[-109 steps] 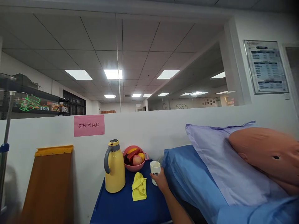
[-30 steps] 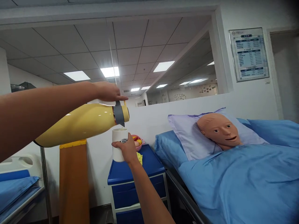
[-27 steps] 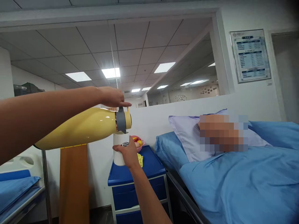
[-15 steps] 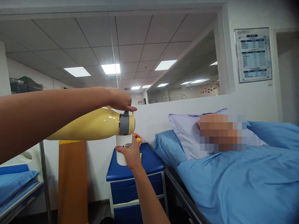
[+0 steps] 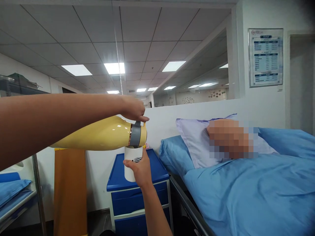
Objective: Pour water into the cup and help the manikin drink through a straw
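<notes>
My left hand grips the handle of a yellow thermos jug, which lies tilted almost level with its grey-collared spout pointing right. Just under the spout is a white cup, held upright by my right hand wrapped round its lower part. Both are in the air above the blue bedside cabinet. Whether liquid is flowing cannot be made out.
A bed with a blue sheet and a lilac pillow holds a training manikin at right. A brown board leans on the white partition wall. Another bed's edge is at far left.
I have picked the cup and the jug up off the cabinet. In the last second the jug tipped flatter and slid right, its spout now right over the cup.
</notes>
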Demonstrator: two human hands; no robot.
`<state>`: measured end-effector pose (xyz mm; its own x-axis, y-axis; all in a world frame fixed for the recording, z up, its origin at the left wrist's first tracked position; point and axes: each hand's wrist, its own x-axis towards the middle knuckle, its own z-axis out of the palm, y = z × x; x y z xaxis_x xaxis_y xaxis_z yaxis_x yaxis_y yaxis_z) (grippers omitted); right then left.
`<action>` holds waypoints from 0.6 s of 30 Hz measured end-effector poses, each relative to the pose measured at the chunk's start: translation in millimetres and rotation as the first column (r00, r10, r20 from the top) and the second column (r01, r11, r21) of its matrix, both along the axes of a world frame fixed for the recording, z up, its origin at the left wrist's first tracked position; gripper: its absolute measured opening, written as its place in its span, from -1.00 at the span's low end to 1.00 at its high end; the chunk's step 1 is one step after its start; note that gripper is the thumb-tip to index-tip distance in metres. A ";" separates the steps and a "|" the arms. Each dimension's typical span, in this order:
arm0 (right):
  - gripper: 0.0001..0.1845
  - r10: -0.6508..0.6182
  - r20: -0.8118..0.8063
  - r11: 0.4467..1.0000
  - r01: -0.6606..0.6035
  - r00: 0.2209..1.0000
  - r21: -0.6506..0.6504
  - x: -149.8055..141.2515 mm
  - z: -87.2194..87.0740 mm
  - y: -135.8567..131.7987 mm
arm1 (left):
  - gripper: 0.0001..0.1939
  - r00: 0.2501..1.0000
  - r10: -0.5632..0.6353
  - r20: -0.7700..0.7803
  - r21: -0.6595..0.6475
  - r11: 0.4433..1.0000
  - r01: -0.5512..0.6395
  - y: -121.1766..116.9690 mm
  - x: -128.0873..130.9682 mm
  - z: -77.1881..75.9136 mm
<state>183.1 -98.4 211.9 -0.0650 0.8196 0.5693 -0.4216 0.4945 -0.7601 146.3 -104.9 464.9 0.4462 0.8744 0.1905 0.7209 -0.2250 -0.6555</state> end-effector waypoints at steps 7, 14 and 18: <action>-0.50 -0.017 -0.075 0.997 0.012 0.997 -0.073 1.9 -26.0 19.2 | -0.25 0.990 -0.054 -0.130 -0.067 0.997 0.046 33.6 -3.5 -19.8; -0.54 -0.045 -0.041 0.989 0.039 0.998 -0.144 6.4 -39.3 30.5 | -0.21 0.990 -0.027 -0.135 -0.085 0.996 0.016 60.3 -15.0 -37.0; -0.54 -0.034 -0.051 0.988 0.026 0.998 -0.150 4.4 -45.5 30.2 | -0.20 0.994 -0.028 -0.108 -0.103 0.995 0.017 63.3 -18.0 -41.8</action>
